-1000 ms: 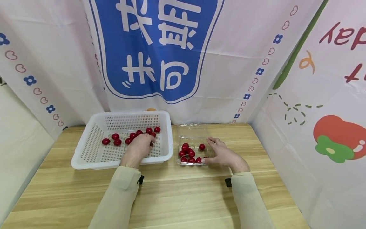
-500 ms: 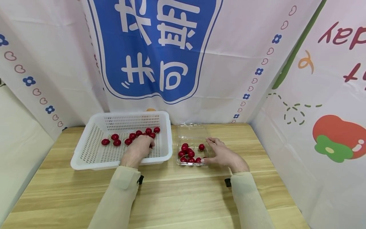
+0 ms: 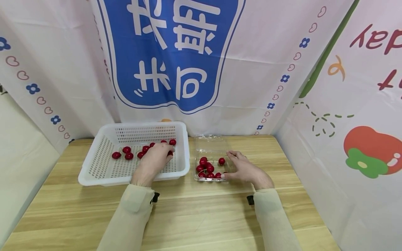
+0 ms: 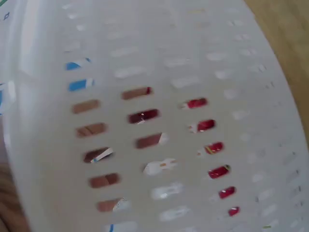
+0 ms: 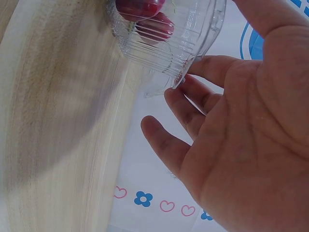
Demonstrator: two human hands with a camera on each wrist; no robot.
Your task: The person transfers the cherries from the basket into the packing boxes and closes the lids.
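My left hand (image 3: 154, 158) reaches down into the white plastic basket (image 3: 91, 170), fingers bent, with a cherry (image 3: 170, 153) at its fingertips. In the left wrist view the slotted basket wall (image 4: 256, 140) hides most of the hand; through the slots, a dark red cherry (image 4: 143, 116) shows between patches of finger. My right hand (image 3: 248, 170) holds the right side of a clear plastic clamshell box (image 3: 211, 155), thumb at the near corner, fingers at the far one. Several cherries (image 3: 209, 168) lie inside. In the right wrist view fingertips meet the rim of the box (image 5: 159, 63).
More cherries (image 3: 126, 152) lie spread over the basket floor. The box's clear lid (image 3: 211, 143) is folded back toward the printed curtain (image 3: 251, 87). Basket and box stand side by side on a wooden table (image 3: 194, 216), near its far edge.
My left hand has shifted slightly away from me and to the right in the basket, and a cherry now shows at its fingertips. The right hand and box have stayed put.
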